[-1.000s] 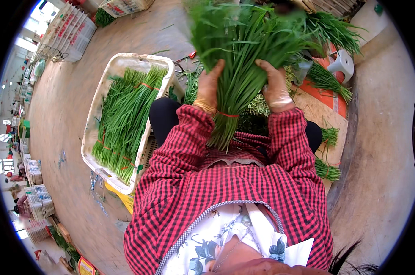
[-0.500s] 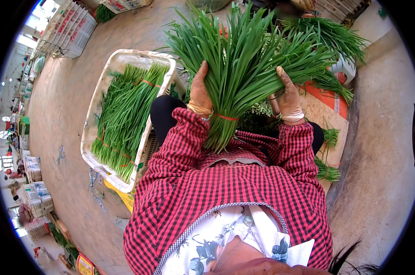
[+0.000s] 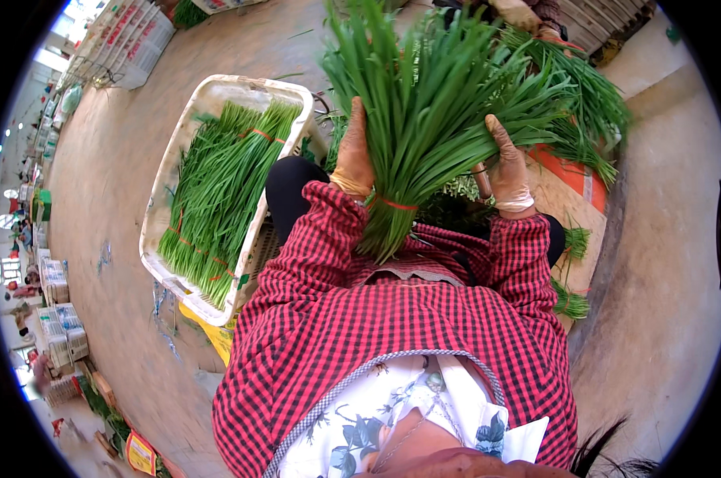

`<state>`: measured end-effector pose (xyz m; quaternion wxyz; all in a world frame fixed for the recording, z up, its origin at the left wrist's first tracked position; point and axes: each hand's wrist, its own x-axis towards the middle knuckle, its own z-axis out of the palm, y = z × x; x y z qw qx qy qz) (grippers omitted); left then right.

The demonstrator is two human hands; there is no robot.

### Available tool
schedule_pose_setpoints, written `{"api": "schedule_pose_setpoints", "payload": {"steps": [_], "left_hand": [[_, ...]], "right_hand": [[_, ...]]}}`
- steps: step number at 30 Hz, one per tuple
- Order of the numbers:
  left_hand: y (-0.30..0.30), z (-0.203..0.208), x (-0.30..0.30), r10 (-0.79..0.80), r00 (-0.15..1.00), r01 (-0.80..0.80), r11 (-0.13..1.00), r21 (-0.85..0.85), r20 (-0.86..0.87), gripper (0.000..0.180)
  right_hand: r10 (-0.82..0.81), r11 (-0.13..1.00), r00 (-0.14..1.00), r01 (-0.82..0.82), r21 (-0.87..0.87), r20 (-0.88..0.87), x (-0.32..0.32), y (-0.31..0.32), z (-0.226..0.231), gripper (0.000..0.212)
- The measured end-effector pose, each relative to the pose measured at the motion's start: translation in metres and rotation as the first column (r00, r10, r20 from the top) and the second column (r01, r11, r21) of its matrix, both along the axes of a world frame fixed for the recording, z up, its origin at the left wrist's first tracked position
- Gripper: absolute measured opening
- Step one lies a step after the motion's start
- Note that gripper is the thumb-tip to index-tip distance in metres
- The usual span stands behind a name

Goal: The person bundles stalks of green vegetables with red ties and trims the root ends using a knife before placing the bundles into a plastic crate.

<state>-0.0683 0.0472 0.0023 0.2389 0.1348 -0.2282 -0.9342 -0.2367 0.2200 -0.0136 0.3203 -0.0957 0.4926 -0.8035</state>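
A big bunch of garlic chives (image 3: 412,103) stands upright in front of my chest, its leaves fanning out at the top and its stems pointing down at my lap. An orange band (image 3: 396,205) ties it low on the stems. My left hand (image 3: 354,151) is pressed round the bunch's left side, thumb up, with its other fingers hidden behind the leaves. On the other side my right hand (image 3: 508,171) cups the leaves that lean right, its thumb showing. Both hands wear thin, stained gloves.
On the left stands a white plastic crate (image 3: 148,227) holding banded chive bundles (image 3: 221,191). More chives (image 3: 595,95) lie at the far right, by a co-worker's gloved hand (image 3: 515,12). A board (image 3: 587,209) carries small cut bundles. Stacked crates (image 3: 133,48) stand far left.
The leaves' left side has drawn inward, making the fan narrower. My hands keep their hold, barely shifted. At the top right the co-worker's hands and sleeve now show more.
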Motion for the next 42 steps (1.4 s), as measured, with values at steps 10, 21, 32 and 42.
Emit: {"api": "schedule_pose_setpoints", "payload": {"steps": [10,21,32,42], "left_hand": [[-0.007,-0.012,0.005,0.045,0.999,-0.045,0.996,-0.075,-0.005,0.056],[0.001,0.009,0.006,0.132,0.991,-0.13,0.99,-0.057,0.035,0.058],[-0.014,0.004,-0.012,0.142,0.979,-0.128,0.986,0.105,-0.149,0.054],[-0.021,-0.065,0.05,0.501,0.771,-0.104,0.709,-0.698,0.394,0.034]], "right_hand": [[0.013,0.999,1.0,-0.013,0.048,-0.008,0.01,-0.001,0.021,0.037],[0.182,0.978,0.964,-0.197,-0.062,-0.195,0.013,0.001,0.019,0.067],[0.537,0.826,0.83,-0.48,0.296,-0.152,0.081,-0.017,-0.014,0.081],[0.548,0.792,0.795,-0.393,0.468,-0.259,0.038,-0.022,0.003,0.077]]}}
